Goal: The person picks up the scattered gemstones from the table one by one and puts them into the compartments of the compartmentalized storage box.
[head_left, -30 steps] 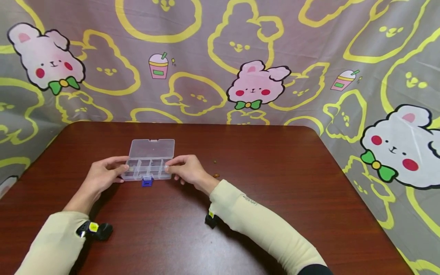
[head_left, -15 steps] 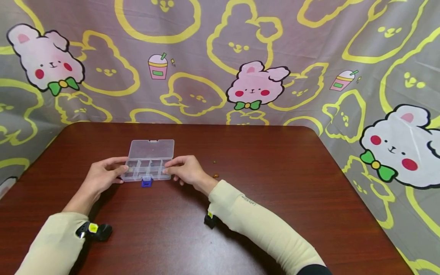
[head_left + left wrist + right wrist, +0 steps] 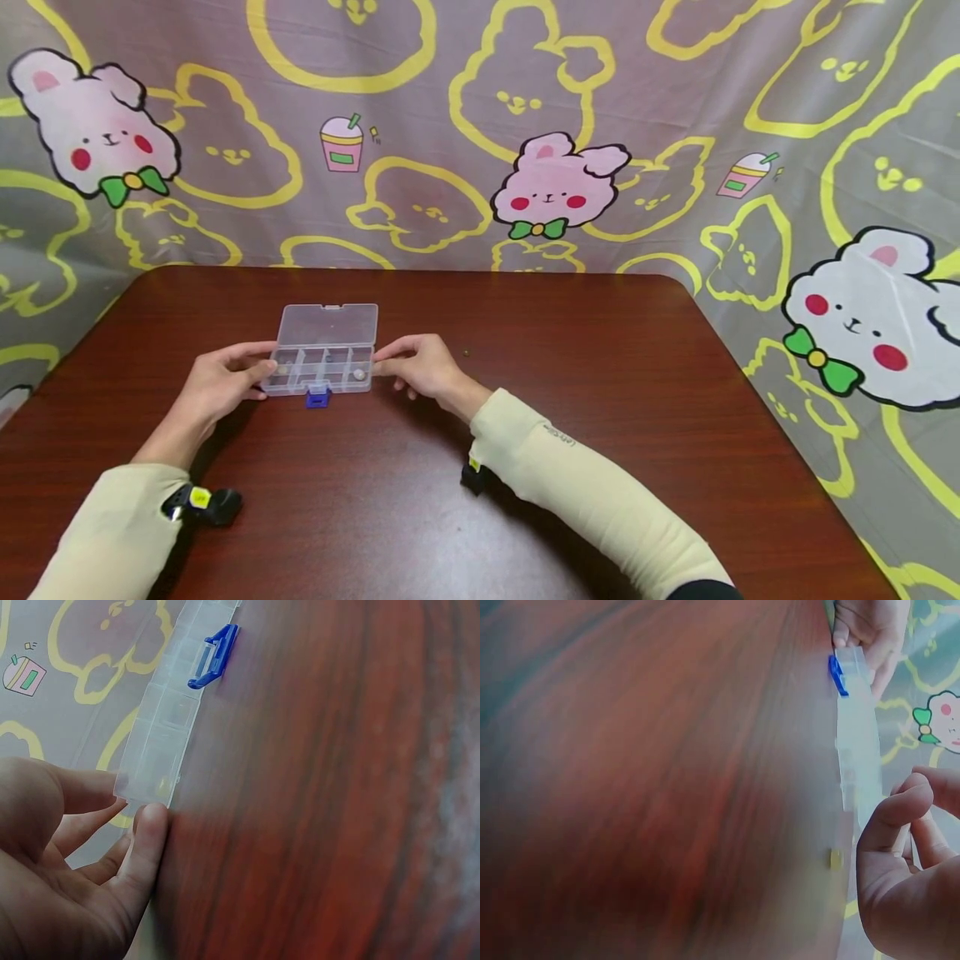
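clear box (image 3: 326,333), blue latch (image 3: 318,399), brown wood-grain table (image 3: 390,500), grey cloth (image 3: 420,108) with yellow outlines, cream sleeves (image 3: 592,479)

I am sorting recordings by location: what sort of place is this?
Probably a staged tabletop workspace: a wooden-looking table, a cartoon-printed cloth hanging behind it, and wrist cameras on both sleeves.

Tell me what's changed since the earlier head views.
The right-hand grip moved right to the edge of the clear plastic box; a small whitish round piece now shows inside its front right corner. The left-hand grip stayed on the box's left end; the lid stayed open.
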Motion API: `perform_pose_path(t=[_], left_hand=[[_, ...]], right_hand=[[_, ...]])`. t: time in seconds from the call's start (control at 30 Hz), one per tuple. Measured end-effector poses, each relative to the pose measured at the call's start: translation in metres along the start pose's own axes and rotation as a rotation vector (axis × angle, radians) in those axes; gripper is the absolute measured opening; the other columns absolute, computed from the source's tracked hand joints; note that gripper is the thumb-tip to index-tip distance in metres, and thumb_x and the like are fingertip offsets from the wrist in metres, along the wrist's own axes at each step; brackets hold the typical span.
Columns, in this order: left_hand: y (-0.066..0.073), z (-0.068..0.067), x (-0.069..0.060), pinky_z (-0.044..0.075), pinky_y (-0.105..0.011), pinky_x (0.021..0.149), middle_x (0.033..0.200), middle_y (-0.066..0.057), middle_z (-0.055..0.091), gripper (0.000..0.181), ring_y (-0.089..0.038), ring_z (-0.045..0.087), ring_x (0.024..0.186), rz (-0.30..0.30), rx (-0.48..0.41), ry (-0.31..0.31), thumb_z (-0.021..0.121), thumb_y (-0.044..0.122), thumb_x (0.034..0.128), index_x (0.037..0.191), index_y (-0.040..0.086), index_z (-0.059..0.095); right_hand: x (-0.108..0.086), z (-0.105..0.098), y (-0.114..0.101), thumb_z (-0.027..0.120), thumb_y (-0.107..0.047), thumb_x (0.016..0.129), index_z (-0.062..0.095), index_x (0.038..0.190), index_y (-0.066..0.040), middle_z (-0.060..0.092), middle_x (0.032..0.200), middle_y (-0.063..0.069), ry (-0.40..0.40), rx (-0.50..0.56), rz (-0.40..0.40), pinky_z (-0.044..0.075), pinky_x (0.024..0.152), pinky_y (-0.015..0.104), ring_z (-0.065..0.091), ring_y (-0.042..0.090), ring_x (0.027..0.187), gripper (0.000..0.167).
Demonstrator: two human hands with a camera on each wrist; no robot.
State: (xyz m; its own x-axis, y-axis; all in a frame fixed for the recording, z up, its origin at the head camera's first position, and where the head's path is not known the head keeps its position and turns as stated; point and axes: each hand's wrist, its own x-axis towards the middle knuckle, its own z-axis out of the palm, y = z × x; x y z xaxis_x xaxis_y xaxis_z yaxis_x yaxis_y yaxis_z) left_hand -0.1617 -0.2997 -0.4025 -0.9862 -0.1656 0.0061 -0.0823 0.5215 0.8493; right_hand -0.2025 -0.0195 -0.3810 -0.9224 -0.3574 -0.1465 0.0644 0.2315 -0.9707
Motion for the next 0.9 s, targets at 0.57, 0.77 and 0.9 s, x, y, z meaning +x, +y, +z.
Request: perform_pose_path(t=[0.57,0.77,0.9], left_hand=[[0.0,-0.001,-0.001,0.058,-0.027,0.059,0.108,-0.025,0.064,0.04,-0.008,0.061,0.072,0.019,-0.003,-0.009,0.063,0.01,0.0996,0.136,-0.008,0.056],[0.001,-0.001,-0.001,0.058,-0.027,0.06,0.113,-0.026,0.063,0.041,-0.007,0.061,0.074,0.005,0.011,-0.011,0.062,0.012,0.1006,0.137,-0.007,0.056],[0.001,-0.001,-0.001,0.059,-0.027,0.061,0.114,-0.027,0.062,0.041,-0.008,0.061,0.073,0.006,0.012,-0.011,0.061,0.011,0.1007,0.137,-0.007,0.055]], right_hand=[[-0.015,-0.051,0.004,0.077,-0.006,0.087,0.075,0.106,0.002,0.071,0.09,0.025,-0.019,-0.032,0.002,0.045,0.042,0.024,0.055,0.017,0.053,0.021],[-0.02,-0.066,0.003,0.075,-0.008,0.09,0.074,0.109,0.003,0.067,0.089,0.03,-0.017,-0.074,-0.015,0.047,0.044,0.026,0.053,0.017,0.052,0.022],[-0.024,-0.075,0.004,0.074,-0.009,0.091,0.074,0.108,0.002,0.066,0.081,0.026,-0.013,-0.108,-0.014,0.046,0.044,0.026,0.05,0.018,0.049,0.021]])
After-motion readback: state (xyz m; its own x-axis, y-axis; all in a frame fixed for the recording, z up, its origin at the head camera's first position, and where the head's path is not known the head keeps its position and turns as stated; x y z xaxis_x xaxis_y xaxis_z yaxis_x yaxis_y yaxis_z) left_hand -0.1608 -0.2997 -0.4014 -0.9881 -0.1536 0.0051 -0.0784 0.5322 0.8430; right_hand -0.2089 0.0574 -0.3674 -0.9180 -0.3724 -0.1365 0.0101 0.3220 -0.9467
